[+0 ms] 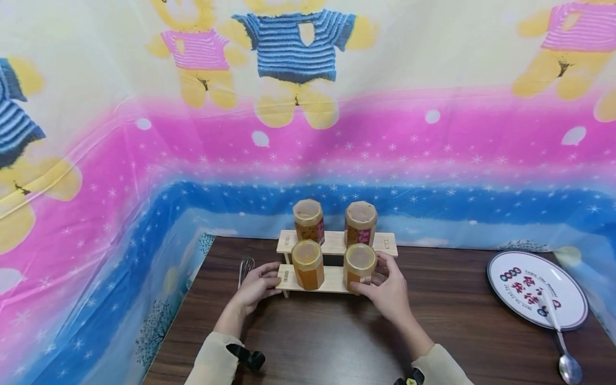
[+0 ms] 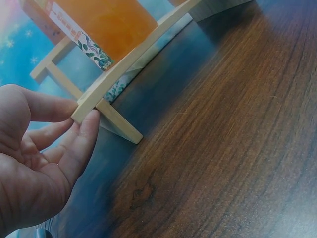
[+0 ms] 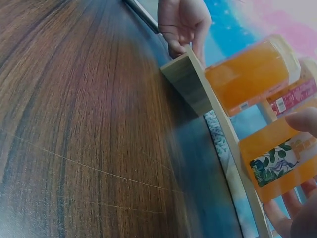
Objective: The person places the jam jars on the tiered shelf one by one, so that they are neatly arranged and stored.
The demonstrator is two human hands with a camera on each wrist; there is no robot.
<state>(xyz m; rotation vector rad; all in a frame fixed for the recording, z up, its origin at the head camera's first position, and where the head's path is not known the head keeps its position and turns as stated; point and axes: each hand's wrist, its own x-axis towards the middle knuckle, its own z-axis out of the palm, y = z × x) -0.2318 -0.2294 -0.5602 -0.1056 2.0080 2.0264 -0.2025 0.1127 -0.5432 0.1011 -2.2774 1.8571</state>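
A two-step light wooden rack [image 1: 334, 279] stands on the brown table near the back curtain. At its left end, my left hand [image 1: 257, 286] pinches the lower step's board between thumb and fingers, as the left wrist view shows. On that lower step stand two orange-filled jars, a left one [image 1: 309, 270] and a right one [image 1: 360, 260]. My right hand [image 1: 392, 291] grips the right jar, thumb in front and fingers around its far side. The upper step carries two more jars, a left one [image 1: 309, 216] and a right one [image 1: 361, 220], with pink labels.
Left of the rack lies a metal whisk [image 1: 246, 266], partly behind my left hand. Over at the right, a white plate [image 1: 560, 278] with a dark rim and red lettering bears the handle of a spoon [image 1: 570, 369]. A patterned curtain [image 1: 385, 149] encloses the back and sides.
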